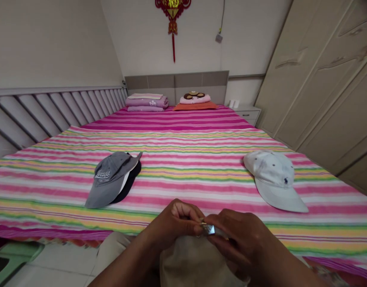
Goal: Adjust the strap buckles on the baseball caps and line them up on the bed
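Both hands meet at the bottom centre over a beige cloth item (192, 263). My left hand (180, 219) has thumb and fingers pinched at the left end of a small shiny metal piece (208, 229). From the right, my right hand (239, 239) grips the same metal piece, with fingers pressed around its strap end. The lower part of the beige item hangs below the hands and runs out of the frame. A grey cap (111, 175) overlaps darker and white caps on the bed at left. A pale cap (275, 179) lies on the bed at right.
A striped bedspread (177, 159) covers the bed. Folded bedding (147, 102) and an orange pillow (195, 106) lie near the headboard (201, 81). Slatted rail (52, 111) at left, wardrobe (321, 79) and nightstand (248, 114) at right. A green stool (16, 259) stands lower left.
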Tool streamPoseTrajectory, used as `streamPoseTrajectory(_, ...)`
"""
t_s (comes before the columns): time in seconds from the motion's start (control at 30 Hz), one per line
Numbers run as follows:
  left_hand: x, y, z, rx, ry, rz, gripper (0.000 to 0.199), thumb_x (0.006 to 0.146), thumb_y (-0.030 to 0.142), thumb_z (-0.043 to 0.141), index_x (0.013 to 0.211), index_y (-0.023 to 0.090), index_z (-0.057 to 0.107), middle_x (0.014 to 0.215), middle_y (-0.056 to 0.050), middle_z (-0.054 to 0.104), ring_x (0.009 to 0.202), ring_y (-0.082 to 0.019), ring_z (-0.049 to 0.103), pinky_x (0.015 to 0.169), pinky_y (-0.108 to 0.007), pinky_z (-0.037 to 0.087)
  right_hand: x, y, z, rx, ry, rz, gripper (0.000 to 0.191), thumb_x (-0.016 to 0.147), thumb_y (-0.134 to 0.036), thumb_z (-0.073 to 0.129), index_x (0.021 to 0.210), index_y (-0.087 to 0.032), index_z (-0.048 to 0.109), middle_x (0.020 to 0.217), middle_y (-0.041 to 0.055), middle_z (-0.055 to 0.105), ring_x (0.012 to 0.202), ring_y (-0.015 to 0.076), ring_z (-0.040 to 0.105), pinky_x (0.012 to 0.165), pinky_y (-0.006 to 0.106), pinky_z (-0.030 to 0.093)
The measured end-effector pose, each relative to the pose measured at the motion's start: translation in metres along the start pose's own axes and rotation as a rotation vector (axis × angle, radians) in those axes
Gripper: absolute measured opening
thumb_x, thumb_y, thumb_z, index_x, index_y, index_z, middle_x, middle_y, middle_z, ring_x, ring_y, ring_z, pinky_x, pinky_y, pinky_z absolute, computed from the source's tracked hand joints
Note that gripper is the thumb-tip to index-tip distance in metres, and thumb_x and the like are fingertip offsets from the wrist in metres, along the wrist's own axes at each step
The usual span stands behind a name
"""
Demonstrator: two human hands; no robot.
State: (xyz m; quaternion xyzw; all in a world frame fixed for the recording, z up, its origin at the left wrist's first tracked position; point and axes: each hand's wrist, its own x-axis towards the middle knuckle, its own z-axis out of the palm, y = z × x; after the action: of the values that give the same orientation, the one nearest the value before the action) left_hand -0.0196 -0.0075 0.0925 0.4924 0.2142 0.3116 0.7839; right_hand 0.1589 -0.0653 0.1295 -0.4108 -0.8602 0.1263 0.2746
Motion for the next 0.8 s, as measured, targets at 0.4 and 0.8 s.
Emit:
streamPoseTrajectory(0.4, 0.000, 0.002, 0.001, -0.060, -0.028, -0.026, 0.012, 0.056, 0.017, 0.074, 0.057, 0.012, 0.062, 0.071, -0.004, 0.063, 0.063, -0.010, 0.055, 0.059, -0.022, 0.037, 0.001, -0.003, -0.008, 0.092, -0.101, 0.045, 0.011, 0.085, -0.019, 0.046, 0.088, -0.017, 0.056, 0.071, 0.0013, 0.058, 0.061, 0.0114, 0.051, 0.054, 0.023, 0.037)
streamPoseTrajectory(0.8, 0.001, 0.018, 0.005, 0.096, -0.111, -0.388, 0.018, 0.060, 0.025, 0.072, 0.071, 0.013, 0.066, 0.056, 0.004, 0.054, 0.046, -0.003, 0.042, 0.046, -0.017, 0.028, 0.008, 0.001, -0.008, 0.912, -0.146, 0.435, 0.018, 0.080, -0.033, 0.052, 0.087, -0.017, 0.052, 0.060, -0.0060, 0.039, 0.049, 0.0061, 0.032, 0.044, 0.020, 0.023)
